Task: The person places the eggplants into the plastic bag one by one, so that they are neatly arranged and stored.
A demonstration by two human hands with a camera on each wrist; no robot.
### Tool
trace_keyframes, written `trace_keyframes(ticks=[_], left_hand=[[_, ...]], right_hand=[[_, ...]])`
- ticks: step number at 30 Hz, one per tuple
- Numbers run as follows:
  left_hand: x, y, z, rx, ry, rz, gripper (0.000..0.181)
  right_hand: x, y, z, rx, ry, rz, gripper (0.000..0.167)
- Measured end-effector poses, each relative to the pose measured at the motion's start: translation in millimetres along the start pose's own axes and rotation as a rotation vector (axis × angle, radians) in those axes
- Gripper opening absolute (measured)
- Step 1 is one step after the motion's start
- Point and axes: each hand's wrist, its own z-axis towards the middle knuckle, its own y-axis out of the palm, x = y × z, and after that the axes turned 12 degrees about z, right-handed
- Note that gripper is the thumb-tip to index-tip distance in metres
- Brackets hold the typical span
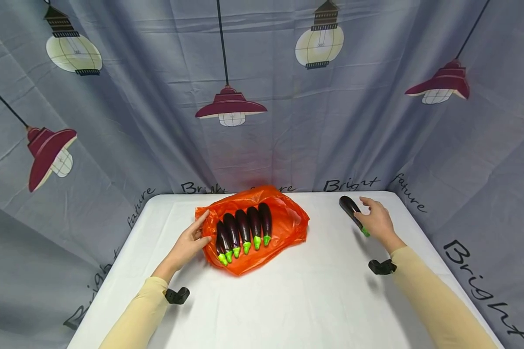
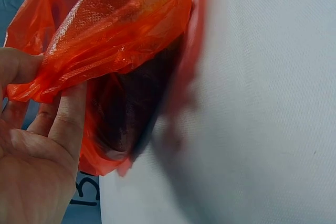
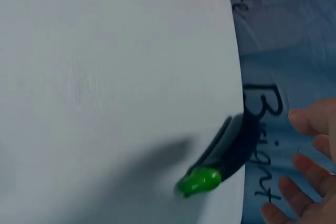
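Note:
Several dark purple eggplants [image 1: 243, 227] with bright green stem ends lie in a row against the orange-red plastic bag [image 1: 288, 225]. At the bag's left edge, my left hand [image 1: 188, 248] pinches the plastic between thumb and fingers. The left wrist view shows the gathered film of the bag [image 2: 131, 24] in that hand [image 2: 44, 156], with a dark shape beneath it. One separate eggplant [image 1: 349, 208] is at the right of the table. My right hand [image 1: 379, 224] hovers beside it, fingers spread and apart from the eggplant [image 3: 239, 150] in the right wrist view.
The white table [image 1: 279, 300] carries the bag and eggplants. A grey-blue curtain [image 1: 270, 150] printed with lamps and lettering hangs behind and along both sides. A black wrist camera [image 1: 177, 295] sits on the left wrist, another black camera [image 1: 382, 267] on the right.

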Motion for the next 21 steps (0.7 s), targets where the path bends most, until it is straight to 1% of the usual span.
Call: trace_keyframes(ticks=[3, 6, 12, 14, 17, 21], left_hand=[[-1.0, 0.4, -1.1, 0.006, 0.001, -0.013, 0.081], [-2.3, 0.7, -1.4, 0.009, 0.000, -0.016, 0.081], [-2.5, 1.9, -1.1, -0.002, 0.013, -0.041, 0.081], [-1.5, 2.0, -1.2, -0.003, 0.015, -0.036, 0.081], [-0.2, 1.8, -1.2, -0.002, 0.014, -0.023, 0.081], [1.2, 1.8, -0.2, -0.006, 0.010, -0.022, 0.081]], right_hand=[[6.9, -3.9, 2.2, -0.019, 0.011, -0.009, 0.065], [13.6, -9.1, 6.0, -0.060, 0.034, -0.003, 0.069], [25.5, -19.9, 14.4, -0.162, 0.077, 0.060, 0.078], [28.3, -21.9, 17.0, -0.188, 0.096, 0.076, 0.080], [32.2, -22.5, 22.3, -0.212, 0.128, 0.091, 0.081], [36.8, -21.9, 29.2, -0.236, 0.176, 0.142, 0.080]])
